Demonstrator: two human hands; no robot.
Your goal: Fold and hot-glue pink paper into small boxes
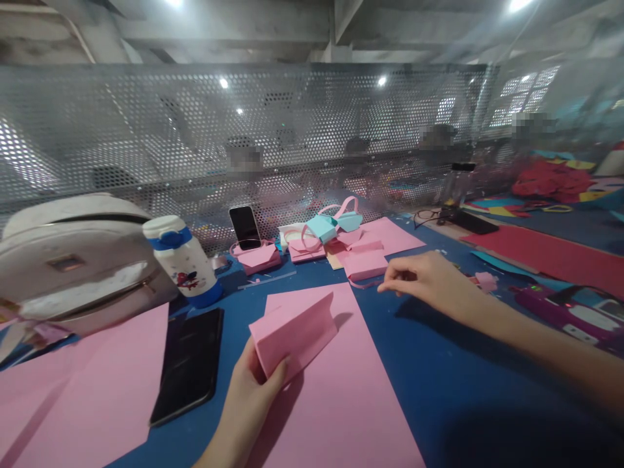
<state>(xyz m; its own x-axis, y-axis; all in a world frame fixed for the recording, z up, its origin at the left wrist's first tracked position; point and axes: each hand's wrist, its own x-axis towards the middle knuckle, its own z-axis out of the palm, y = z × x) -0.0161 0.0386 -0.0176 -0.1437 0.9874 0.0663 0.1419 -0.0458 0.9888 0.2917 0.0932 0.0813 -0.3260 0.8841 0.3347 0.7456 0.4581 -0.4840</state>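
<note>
My left hand [256, 383] grips a folded pink paper piece [297, 335], its thumb on the front face. That piece is tilted above a large pink sheet [341, 403] lying on the blue table. To the right, my right hand [407, 276] hovers over the table with its fingers curled together; whether anything small is between the fingertips is not visible. Just left of those fingertips lies a pink paper bag [364, 263] with a thin strip beside it. Farther back sit small turquoise paper bags [322, 227] and another pink bag [258, 258].
A black phone [189, 364] and a pink sheet [97, 390] lie at left. Behind them stand a bottle [182, 263] and a pale backpack [82, 253]. An upright phone [244, 227] leans near a perforated metal screen [185, 143]. A purple object [565, 312] lies right.
</note>
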